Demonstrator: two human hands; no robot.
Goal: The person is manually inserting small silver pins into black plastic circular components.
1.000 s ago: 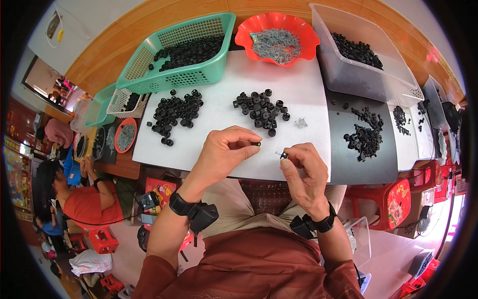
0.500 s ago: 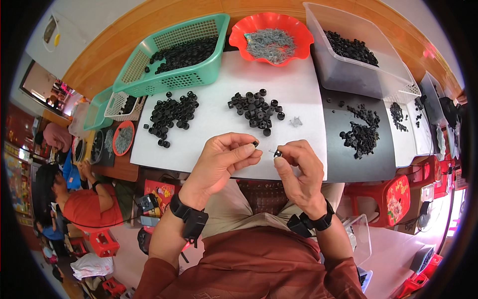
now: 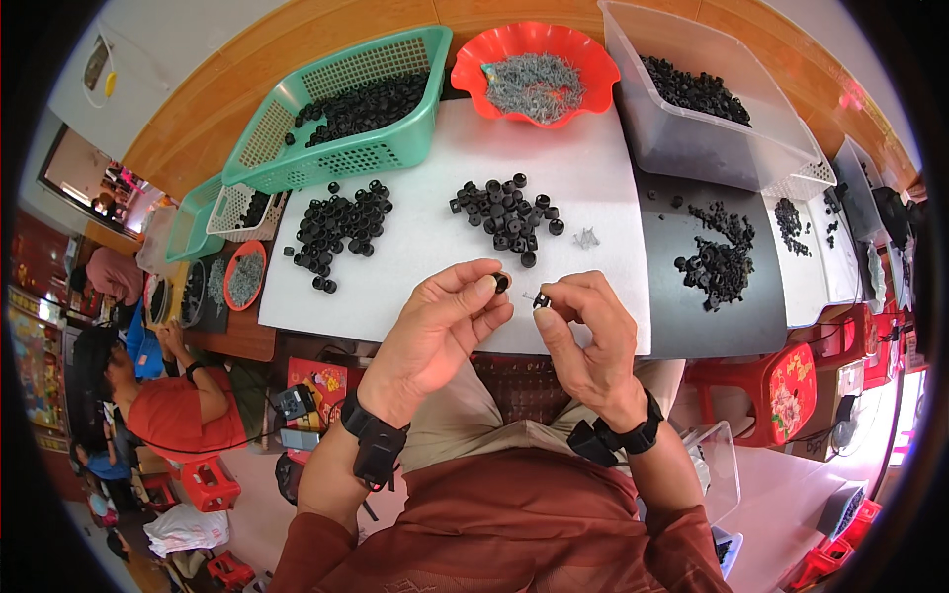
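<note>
"Across the far side of the table, what are the containers holding?"

"Left, a green perforated basket [image 3: 381,158] with black cylindrical caps; centre, a red scalloped bowl [image 3: 529,40] full of thin grey pins [image 3: 539,87]; right, a translucent plastic bin [image 3: 692,153] with small black parts. Further left, a smaller red bowl [image 3: 233,285] holds grey pieces too."

"And the hands?"

"Both are pinching, fingertips against thumb. The left hand [image 3: 440,321] grips a black round cap [image 3: 502,283]; the right hand [image 3: 598,341] grips a small black fitting [image 3: 541,300], a thin pin sticking out toward the left. The two pieces are near each other, apart, above the white sheet [image 3: 425,222]."

"What lies about them?"

"Two heaps of caps, a left heap [image 3: 341,227] and a right heap [image 3: 512,215], the latter just beyond the fingers. A little cluster of pins [image 3: 586,238] sits beside it. A loose pile of black parts [image 3: 717,275] is on the dark mat [image 3: 682,331]."

"Room and edges?"

"White surface shows between the heaps and left of the left hand. The sheet's near edge passes below the hands; its right edge meets the mat. A red stool [image 3: 781,395] stands below the mat."
</note>
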